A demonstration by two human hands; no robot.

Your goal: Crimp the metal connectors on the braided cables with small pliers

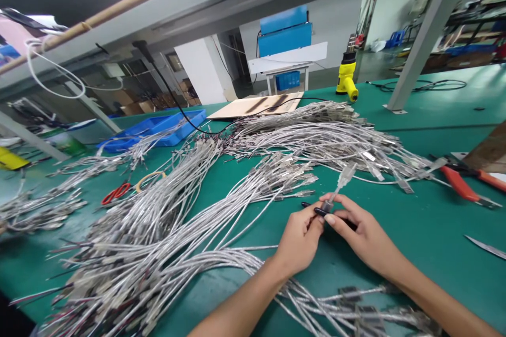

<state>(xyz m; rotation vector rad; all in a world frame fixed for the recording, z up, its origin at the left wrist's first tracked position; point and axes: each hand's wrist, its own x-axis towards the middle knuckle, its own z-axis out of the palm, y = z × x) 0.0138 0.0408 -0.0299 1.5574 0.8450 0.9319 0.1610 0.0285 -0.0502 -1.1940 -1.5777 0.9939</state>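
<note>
Above the front of the bench, my left hand (300,237) is closed, its thumb and fingertips pinching a short clear-sheathed cable with a USB-type metal plug (347,175) pointing up and away. Close against it, my right hand (361,229) is closed around a slim black tool (321,212) with two narrow tips at the cable's lower part. Whether it is tweezers or small pliers I cannot tell, as the palm hides most of it. Its index finger lies along the cable. Left of my hands is a bundle of silvery cables (237,195); another cable bundle (324,300) lies under my forearms.
More cables (328,134) are heaped behind. On the green bench (427,231) are red-handled pliers (458,184), a pointed metal blade (486,246), red-handled scissors (115,194), a tape ring (150,181), a blue tray (174,134) and a yellow heat gun (347,79). A shelf frame (422,37) crosses above.
</note>
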